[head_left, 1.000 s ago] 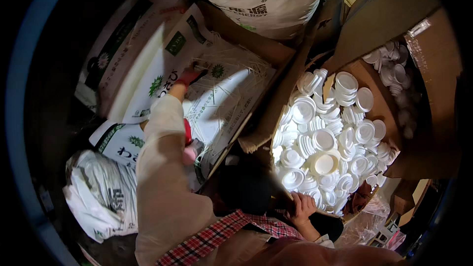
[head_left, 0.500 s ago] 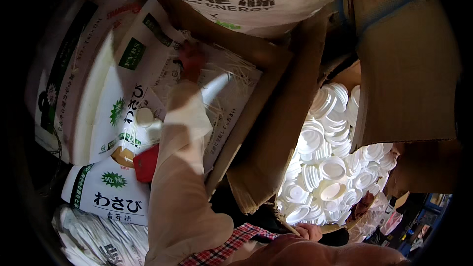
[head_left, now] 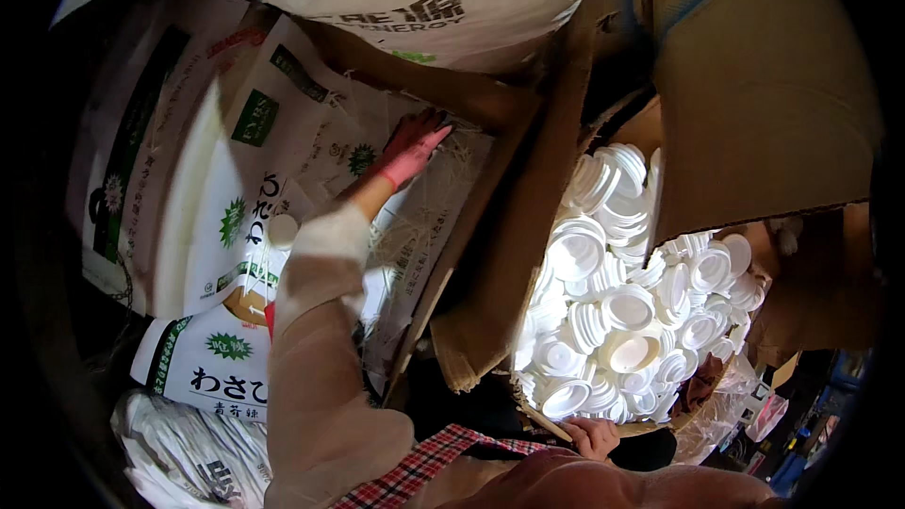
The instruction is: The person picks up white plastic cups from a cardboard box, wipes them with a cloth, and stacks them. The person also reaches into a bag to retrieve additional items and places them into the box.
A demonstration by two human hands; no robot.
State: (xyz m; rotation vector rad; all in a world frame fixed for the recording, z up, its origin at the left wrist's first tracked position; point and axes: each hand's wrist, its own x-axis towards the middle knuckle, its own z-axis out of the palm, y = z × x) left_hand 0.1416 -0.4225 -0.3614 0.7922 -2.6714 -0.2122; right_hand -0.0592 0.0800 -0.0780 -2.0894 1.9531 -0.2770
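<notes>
My left hand (head_left: 412,149), red-toned with dark fingertips, reaches into a cardboard box (head_left: 509,104) on the left. Its fingers are stretched out over thin white strips (head_left: 462,143) scattered on white printed sheeting (head_left: 353,132), and I see nothing gripped in them. A pale sleeve covers that forearm. At the lower edge my right hand (head_left: 592,436) has its fingers curled over the near rim of a second cardboard box, which is full of white round plastic lids (head_left: 627,306), many in stacks.
A large white printed sack (head_left: 415,0) bulges in at the top. An open cardboard flap (head_left: 764,104) stands over the lids' right side. White printed bags (head_left: 212,368) and a bundled white sack (head_left: 193,452) lie left, by a small round white piece (head_left: 282,231). Clear plastic (head_left: 721,415) sits lower right.
My left hand has moved right and slightly down across the sheeting, its fingers now spread out. The red object beside my forearm is now mostly hidden. My right hand stays at the rim.
</notes>
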